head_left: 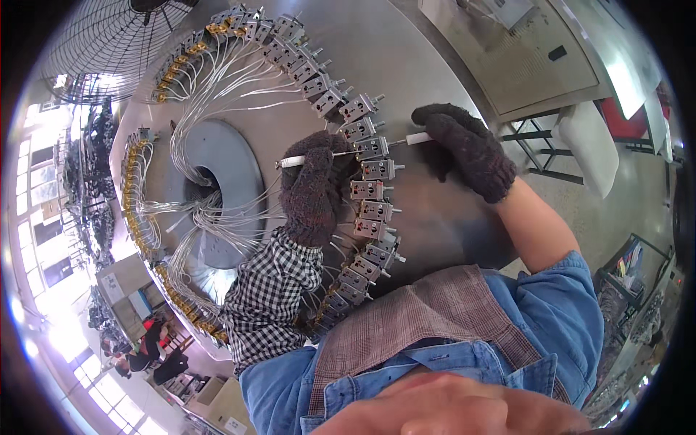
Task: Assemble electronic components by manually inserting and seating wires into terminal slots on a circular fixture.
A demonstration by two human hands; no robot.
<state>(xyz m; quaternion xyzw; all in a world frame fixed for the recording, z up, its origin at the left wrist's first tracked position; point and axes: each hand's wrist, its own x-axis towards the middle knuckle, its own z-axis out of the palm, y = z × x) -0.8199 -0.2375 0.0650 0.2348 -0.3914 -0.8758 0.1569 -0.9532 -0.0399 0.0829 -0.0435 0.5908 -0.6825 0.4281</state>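
The apron (428,304) presses close to the near edge of the round metal table (435,217), so there is little room on that side. Bare steel lies right of the curved row of small metal boxes, out to the table's edge, and the right hand (467,148) is over it. That gloved hand is curled round a slim white-handled tool (418,138), its shaft reaching the outer end of one metal box (373,148). The left hand (313,192), also gloved, is closed round a white-gripped driver (291,162), its thin shaft pointing at the same box from the inner side.

Neighbouring boxes stand close along the row — scant gaps there. Inward, white wires (228,214) fan from the hole of a grey disc (243,163) and crowd the space left of the left hand. Brass-coloured fittings (132,181) line the far left rim. Beyond the table stand a caged fan (109,43), a metal cabinet (536,69) and a white-covered seat (591,145).
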